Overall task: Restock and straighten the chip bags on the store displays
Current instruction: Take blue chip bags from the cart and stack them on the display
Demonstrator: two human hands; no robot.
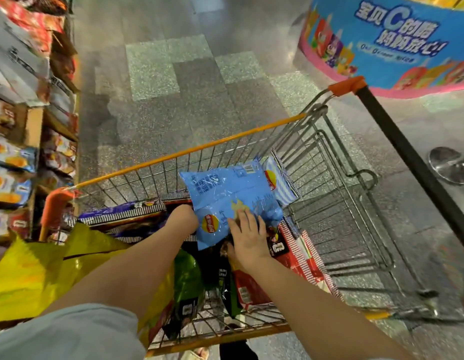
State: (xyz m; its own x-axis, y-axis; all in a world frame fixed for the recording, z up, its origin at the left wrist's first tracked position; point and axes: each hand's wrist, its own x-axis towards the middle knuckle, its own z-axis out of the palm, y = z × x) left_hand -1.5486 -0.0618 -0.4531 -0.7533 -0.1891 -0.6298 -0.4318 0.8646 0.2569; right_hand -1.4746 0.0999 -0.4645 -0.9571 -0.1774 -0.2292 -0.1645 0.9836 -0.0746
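A light blue chip bag lies on top of the pile in the wire shopping cart. My left hand is at the bag's left edge with its fingers hidden behind the bag, holding it. My right hand lies on the bag's lower right part with fingers spread, thumb tucked under the edge. Under the blue bag are a striped blue bag, a red bag, a green bag, dark bags and a purple bag.
Shelves packed with chip bags stand along the left. A yellow bag hangs at the cart's near left corner. A round blue and pink promotional stand is at the far right. Speckled floor lies beyond the cart.
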